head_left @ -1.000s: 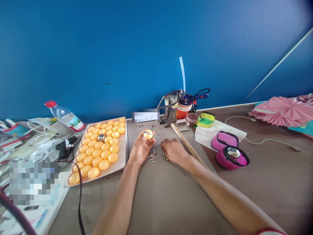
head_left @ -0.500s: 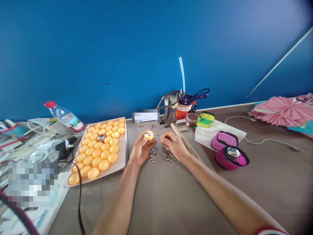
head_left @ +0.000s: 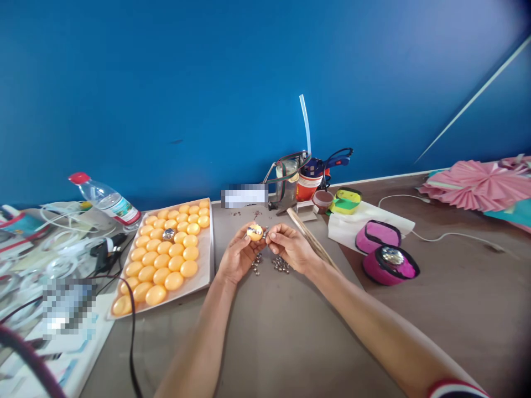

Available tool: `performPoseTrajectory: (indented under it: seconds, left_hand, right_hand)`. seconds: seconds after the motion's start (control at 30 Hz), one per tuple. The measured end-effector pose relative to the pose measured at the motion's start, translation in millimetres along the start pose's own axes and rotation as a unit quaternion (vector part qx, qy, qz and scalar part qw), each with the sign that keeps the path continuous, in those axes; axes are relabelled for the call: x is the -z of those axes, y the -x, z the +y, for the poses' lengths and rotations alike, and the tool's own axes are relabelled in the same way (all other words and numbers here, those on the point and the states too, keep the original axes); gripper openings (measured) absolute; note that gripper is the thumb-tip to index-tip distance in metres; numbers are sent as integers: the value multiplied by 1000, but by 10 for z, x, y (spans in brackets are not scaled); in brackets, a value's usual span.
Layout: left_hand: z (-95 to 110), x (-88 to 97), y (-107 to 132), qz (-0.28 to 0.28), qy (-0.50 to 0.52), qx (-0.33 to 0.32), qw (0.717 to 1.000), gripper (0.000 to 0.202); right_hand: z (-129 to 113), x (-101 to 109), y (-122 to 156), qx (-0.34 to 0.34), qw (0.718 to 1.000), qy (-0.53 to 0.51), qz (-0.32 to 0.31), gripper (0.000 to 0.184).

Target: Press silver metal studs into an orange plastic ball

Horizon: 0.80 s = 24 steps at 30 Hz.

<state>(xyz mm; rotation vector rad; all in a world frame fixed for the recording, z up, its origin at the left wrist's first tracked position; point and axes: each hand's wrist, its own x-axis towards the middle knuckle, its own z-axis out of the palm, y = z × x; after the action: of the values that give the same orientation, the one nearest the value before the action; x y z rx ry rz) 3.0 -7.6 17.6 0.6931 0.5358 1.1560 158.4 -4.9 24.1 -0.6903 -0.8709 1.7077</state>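
Observation:
My left hand [head_left: 235, 258] is closed around an orange ball [head_left: 254, 234], which looks like a table tennis ball with shiny silver pieces on part of its surface. My right hand [head_left: 293, 246] comes in from the other side, thumb and fingers pinched on a small silver piece [head_left: 266, 232] held close against the ball. Whether that piece touches the ball I cannot tell. Beneath both hands, small shiny metal pieces [head_left: 281, 265] lie in loose piles on the table. To the left, a white tray [head_left: 204, 276] holds rows of orange balls [head_left: 176, 263] and one silver-covered ball [head_left: 168, 234].
A tilted bottle [head_left: 112, 203], cables and clutter fill the left side. At the back stand a jar [head_left: 286, 179] and a red cup [head_left: 307, 189] with tools. A wooden stick [head_left: 309, 235], pink bands [head_left: 385, 265] and folded pink paper [head_left: 468, 185] are on the right.
My right hand has moved left and its fingertips now meet the ball's side, with a silver piece between them. My left hand keeps its hold on the ball. The view has shifted slightly.

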Motion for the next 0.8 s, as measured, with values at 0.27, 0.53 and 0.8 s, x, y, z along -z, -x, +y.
performPoseTrajectory:
  seconds: [0.27,0.53,0.8]
  left_hand:
    - [-9,13,-3,-1,10,-2,1000,34]
    - [-5,-2,-3,-9,-6,2,1000,35]
    - [-18,-15,8,-12,-7,-5,1000,33]
  right_hand:
    - [-20,-41,15,-9,1000,-14,-13,19]
    - [-21,-51,23,-2,1000,3,12,19]
    - [-17,-72,28,-8,1000,-2,15,20]
